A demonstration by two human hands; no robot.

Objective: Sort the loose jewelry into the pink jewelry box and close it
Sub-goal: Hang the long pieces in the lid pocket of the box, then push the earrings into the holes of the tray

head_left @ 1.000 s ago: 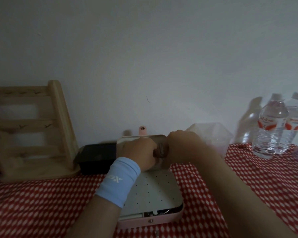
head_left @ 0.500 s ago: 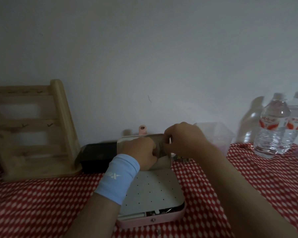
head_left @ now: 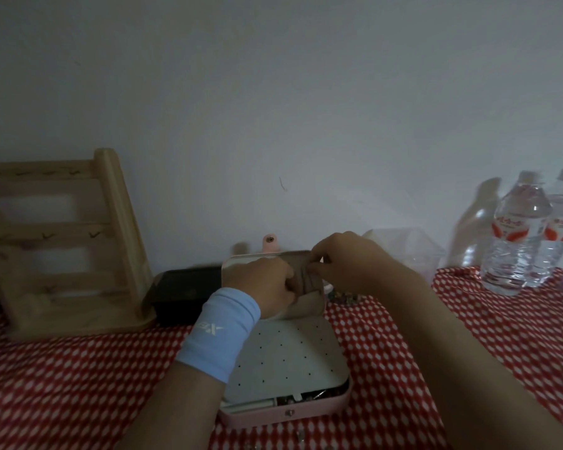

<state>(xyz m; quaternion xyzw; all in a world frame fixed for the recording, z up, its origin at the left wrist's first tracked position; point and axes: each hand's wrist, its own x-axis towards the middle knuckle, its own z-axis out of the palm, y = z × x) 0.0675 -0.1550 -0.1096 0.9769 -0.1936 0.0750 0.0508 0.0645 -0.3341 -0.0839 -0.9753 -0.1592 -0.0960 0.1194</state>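
Rack (head_left: 62,241) blocks L, black tray (head_left: 186,287) beside it, bottles (head_left: 527,241) R.

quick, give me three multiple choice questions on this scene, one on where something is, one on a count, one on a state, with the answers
1. Where does the wooden rack stand relative to the pink jewelry box?
A. to its left, by the wall
B. to its right
C. on top of it

2. How many water bottles stand on the cloth?
A. one
B. two
C. four

3. What state is the pink jewelry box in?
A. closed and snapped
B. open, lid upright
C. upside down

Answers:
1 A: the rack stands at the far left, beyond the black tray.
2 B: two labelled bottles stand side by side at the right.
3 B: the lid stands up behind the left hand and right hand, and the white dotted panel is exposed.
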